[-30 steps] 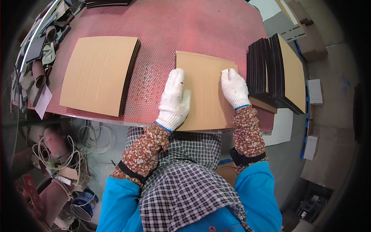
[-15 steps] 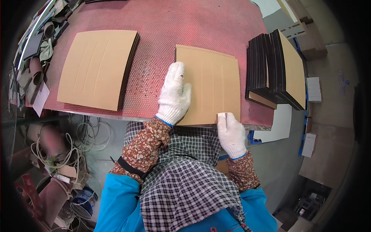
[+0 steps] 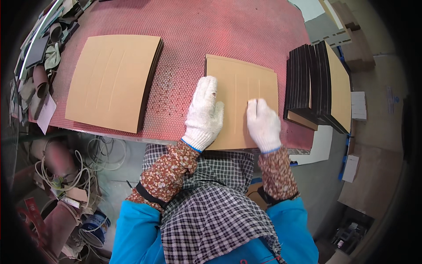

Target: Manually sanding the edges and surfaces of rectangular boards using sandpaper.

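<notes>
A tan board with pressed grooves [image 3: 235, 88] lies on the red mesh-topped table [image 3: 184, 26], its near edge by the table's front edge. My left hand [image 3: 204, 108], in a white knitted glove, rests along the board's left side with its fingers stretched out. Over the right half of the board is my right hand [image 3: 264, 123], gloved too, its fingers curled and pinched together. Whatever may be between those fingertips is too small to make out.
A stack of similar tan boards with dark edges [image 3: 112, 83] lies to the left. At right, several more boards [image 3: 318, 83] stand on edge. Scraps and rolls [image 3: 41, 79] crowd the far left edge. Hoses and a blue bucket [image 3: 96, 229] are below the table.
My right hand has moved away from the board's near edge and farther in over its surface. The left hand stays at the board's left side. The whole view has shifted slightly.
</notes>
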`<state>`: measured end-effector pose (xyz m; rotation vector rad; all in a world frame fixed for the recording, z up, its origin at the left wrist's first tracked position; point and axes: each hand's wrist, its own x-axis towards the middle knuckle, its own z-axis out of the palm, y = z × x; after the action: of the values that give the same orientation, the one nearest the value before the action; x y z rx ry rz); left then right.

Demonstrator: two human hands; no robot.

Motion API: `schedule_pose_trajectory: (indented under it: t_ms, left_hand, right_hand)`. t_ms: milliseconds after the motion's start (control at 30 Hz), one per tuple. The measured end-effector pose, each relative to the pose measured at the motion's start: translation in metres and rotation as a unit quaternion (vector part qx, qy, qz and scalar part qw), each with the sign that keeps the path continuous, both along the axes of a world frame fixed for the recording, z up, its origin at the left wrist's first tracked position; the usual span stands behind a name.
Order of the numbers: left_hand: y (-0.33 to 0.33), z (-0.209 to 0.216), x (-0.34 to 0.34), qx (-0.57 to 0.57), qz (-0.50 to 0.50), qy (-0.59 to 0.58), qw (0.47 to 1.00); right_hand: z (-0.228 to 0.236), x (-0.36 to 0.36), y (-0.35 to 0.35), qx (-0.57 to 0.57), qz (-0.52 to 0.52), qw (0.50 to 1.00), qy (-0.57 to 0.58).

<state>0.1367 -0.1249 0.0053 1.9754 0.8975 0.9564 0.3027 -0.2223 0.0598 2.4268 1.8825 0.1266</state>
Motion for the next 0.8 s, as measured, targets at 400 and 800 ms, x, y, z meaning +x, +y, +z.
schedule_pose_trajectory:
  t_ms: [400,800]
  left_hand:
    - [-0.002,-0.006,0.003,-0.006,0.009,-0.001,1.0]
    - [0.002,0.002,0.003,0.002,0.005,-0.011,1.0]
  right_hand:
    - [-0.007,0.027,0.043,-0.058,-0.088,0.993,0.046]
    - [0.023,-0.069,-0.067,0.025,-0.154,0.967,0.201]
